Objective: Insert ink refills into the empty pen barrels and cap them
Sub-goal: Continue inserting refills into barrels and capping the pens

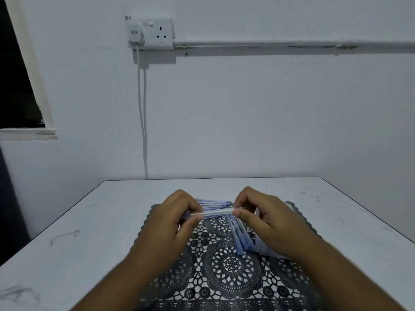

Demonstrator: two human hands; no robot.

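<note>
A clear pen barrel [216, 213] lies level between both hands, just above a black lace placemat [231, 265]. My left hand [177, 223] pinches its left end and my right hand [262, 218] pinches its right end with thumb and forefinger. Whether a refill sits inside the barrel is too blurred to tell. Behind the barrel a small heap of blue-and-clear pens [215, 204] rests on the mat. A bunch of capped blue pens [241, 240] lies fanned toward me, partly under my right hand.
The white table [89, 232] ends at a white wall. A wall socket [150, 32] with a plugged-in white cable [142, 117] hangs above the table's back left. Something pale, partly hidden, lies under my right wrist [265, 249].
</note>
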